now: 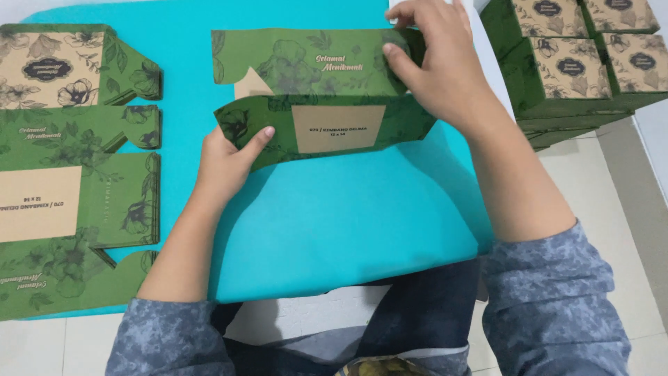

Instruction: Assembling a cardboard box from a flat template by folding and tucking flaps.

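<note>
Fingers (407,59) of both hands partly hide the green carton blank (313,104) being folded.

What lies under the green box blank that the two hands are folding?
Under the green box blank lies the turquoise mat, bare around it. The left hand and right hand grip its ends. Whatever lies directly beneath the cardboard is covered.

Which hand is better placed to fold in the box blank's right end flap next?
Probably the right hand: its fingers already pinch the right end of the green box blank. The left hand grips the blank's lower left edge, thumb on top, and looks better suited to steadying it on the turquoise mat.
</note>
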